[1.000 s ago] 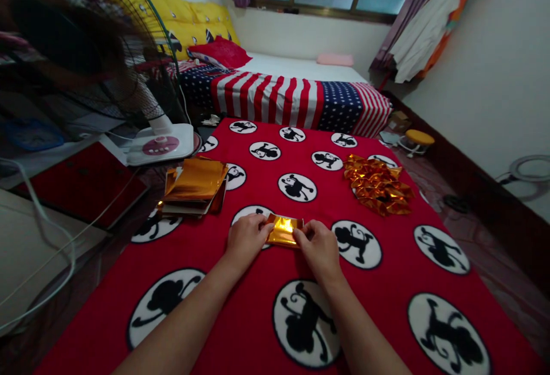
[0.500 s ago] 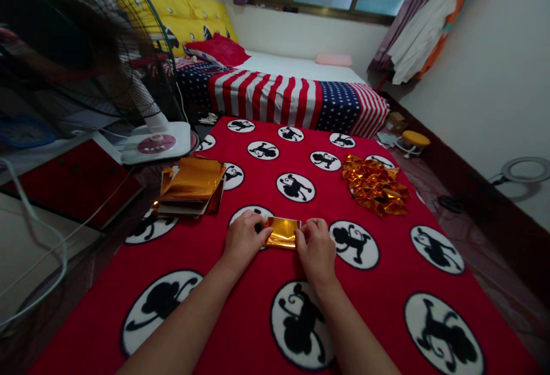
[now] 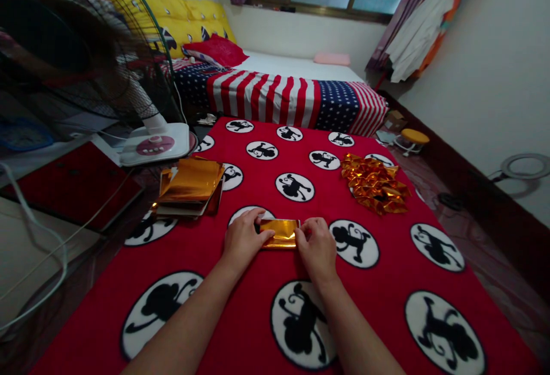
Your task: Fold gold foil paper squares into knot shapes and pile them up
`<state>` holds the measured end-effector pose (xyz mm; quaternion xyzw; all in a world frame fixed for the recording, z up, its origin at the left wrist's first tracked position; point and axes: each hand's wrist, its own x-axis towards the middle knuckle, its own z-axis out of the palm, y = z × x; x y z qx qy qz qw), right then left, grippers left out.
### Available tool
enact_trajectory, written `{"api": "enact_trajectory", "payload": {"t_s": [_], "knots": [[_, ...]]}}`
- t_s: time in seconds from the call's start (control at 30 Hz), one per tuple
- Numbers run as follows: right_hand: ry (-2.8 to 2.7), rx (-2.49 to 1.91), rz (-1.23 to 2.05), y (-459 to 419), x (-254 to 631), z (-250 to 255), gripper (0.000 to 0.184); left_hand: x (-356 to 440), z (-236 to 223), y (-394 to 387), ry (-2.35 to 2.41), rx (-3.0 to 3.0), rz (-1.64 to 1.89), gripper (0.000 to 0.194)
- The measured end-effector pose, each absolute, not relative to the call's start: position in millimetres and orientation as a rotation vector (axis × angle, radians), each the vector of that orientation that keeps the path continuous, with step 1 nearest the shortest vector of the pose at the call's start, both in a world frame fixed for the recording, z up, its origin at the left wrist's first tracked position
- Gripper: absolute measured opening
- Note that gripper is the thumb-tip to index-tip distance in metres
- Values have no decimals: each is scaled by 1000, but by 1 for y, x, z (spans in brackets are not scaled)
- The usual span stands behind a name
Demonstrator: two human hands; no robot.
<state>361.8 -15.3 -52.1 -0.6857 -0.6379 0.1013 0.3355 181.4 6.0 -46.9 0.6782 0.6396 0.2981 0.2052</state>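
A shiny gold foil paper (image 3: 281, 234), folded into a narrow rectangle, lies on the red blanket (image 3: 240, 312) in front of me. My left hand (image 3: 246, 234) grips its left end, thumb on top of the foil. At the right end, my right hand (image 3: 317, 244) pinches the edge between thumb and curled fingers. A stack of flat gold foil sheets (image 3: 191, 183) sits to the left, beyond my left hand. Off to the right, a pile of folded gold foil pieces (image 3: 374, 184) rests on the blanket.
An electric fan (image 3: 157, 143) stands at the left, close to a dark red flat board (image 3: 71, 183) and a white cable (image 3: 60, 243). Behind the blanket is a bed with a striped cover (image 3: 266, 97). A yellow-topped stool (image 3: 415, 137) stands by the right wall.
My left thumb has slid slightly along the foil paper, and more of the paper's left part shows. My right hand has barely moved.
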Motion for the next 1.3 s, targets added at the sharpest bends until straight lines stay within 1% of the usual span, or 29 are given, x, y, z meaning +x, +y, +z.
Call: {"api": "enact_trajectory", "payload": {"t_s": [0.13,0.33,0.5,0.67,0.73,0.83,0.9,1.0,1.03,1.13,1.3], "knots": [[-1662,-1804,251,-14,362,-53,14,182,-45,8,1813,1929,771,31],[-1667,-1770,255,-15,362,-54,13,182,-44,8,1807,1956,728,21],[-1650,-1779,267,-15,362,-52,14,182,-47,8,1845,1922,750,23],[-1591,-1730,315,-15,363,-54,13,179,-58,10,1755,1777,829,23],[-1511,-1706,401,-15,364,-56,13,178,-63,12,1711,1716,909,24],[-1335,-1657,624,-13,363,-58,15,178,-67,13,1610,1596,1023,27],[-1211,-1602,753,-11,363,-58,21,179,-66,12,1527,1511,1075,28],[-1089,-1551,880,-9,362,-56,38,181,-63,11,1454,1419,1118,29],[-1082,-1544,911,-9,362,-56,39,181,-62,11,1445,1396,1127,29],[-1122,-1540,917,-8,363,-56,34,182,-60,10,1431,1340,1152,30],[-1162,-1559,857,-9,365,-60,35,181,-59,11,1421,1339,1155,32]]}}
